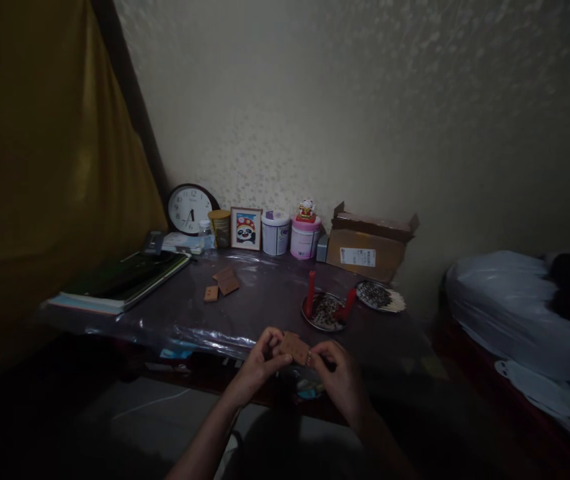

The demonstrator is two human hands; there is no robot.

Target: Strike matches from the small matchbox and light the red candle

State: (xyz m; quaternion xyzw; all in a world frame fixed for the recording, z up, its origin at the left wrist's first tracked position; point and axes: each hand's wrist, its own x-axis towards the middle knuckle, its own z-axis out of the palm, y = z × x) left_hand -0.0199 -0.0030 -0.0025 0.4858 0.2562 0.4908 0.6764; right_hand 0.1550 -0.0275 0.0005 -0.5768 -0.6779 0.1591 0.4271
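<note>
Pinching a brown piece (295,347) between both hands, you hold it just above the near edge of the tabletop (265,300), about midway along that edge. Your left hand (257,367) is closed on the piece's left end, thumb and fingers wrapped around it. Your right hand (339,377) grips the right end with its fingertips. Neither hand is nearer than the other, since both touch it. The piece's long axis runs left to right between them, dipping slightly toward the right hand, with its broad face turned up toward you.

The piece is small, flat and rectangular, a dull reddish brown. A darker strip seems to show at its right end, though the dim light hides any finer detail.

Farther back, toward the left of the tabletop's middle, lie several loose brown pieces (225,281) of the same look, well apart from your hands. Just beyond your right hand sits a round dish (323,312) with red candles (310,285), one upright and one leaning. Beside the dish, near the right edge, is a plate of thin sticks (377,295). Along the far edge, against the wall, stand a clock (191,208), tins (275,233) and a cardboard box (367,247).
</note>
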